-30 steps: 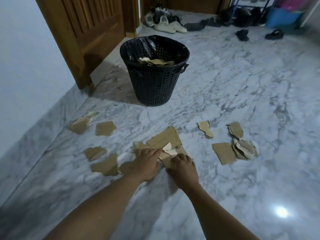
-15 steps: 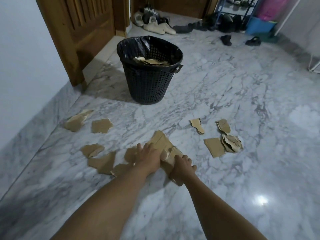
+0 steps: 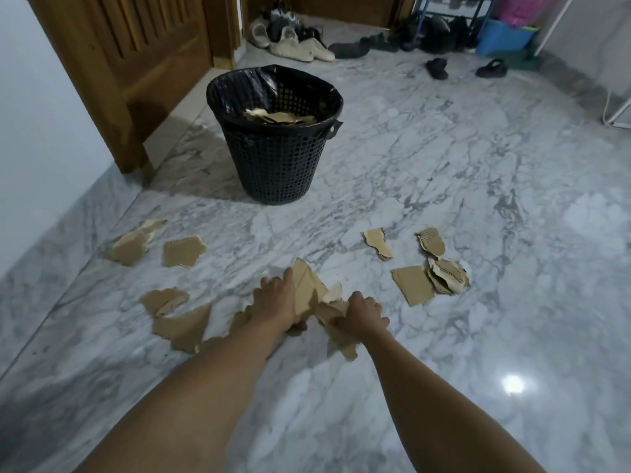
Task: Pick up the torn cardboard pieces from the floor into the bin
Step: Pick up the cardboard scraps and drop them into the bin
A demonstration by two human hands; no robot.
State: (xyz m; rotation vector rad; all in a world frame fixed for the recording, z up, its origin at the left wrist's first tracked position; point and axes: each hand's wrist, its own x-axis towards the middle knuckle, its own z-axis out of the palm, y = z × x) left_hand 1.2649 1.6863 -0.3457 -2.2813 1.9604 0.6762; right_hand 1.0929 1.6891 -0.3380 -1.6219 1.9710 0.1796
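Torn cardboard pieces are gathered at the centre of the floor (image 3: 444, 158), where a loose bundle of cardboard (image 3: 312, 291) is pressed between the two hands. The left hand (image 3: 276, 302) is laid with fingers spread along the bundle's left face, its largest sheet tilted up on edge; the right hand (image 3: 362, 317) is curled shut over crumpled scraps at the bundle's right, with a ragged end hanging below the wrist. Both forearms are stretched forward and low, converging on the bundle, palms turned toward each other.

The bin (image 3: 276, 158) stands straight ahead of the hands, well apart from them and slightly left, so the carry is judged to run forward and up over its rim (its lined mouth is open and already holds cardboard). The left hand lies marginally nearer to it.

Other pieces are left on the floor: a left scatter (image 3: 181, 324) just beside the left forearm, two far-left pieces (image 3: 184, 250) nearer the wall, and a right group (image 3: 444, 276) beyond the right hand. The task is judged roughly half done. Shoes (image 3: 300, 49) are seen by the door (image 3: 136, 63) beyond.
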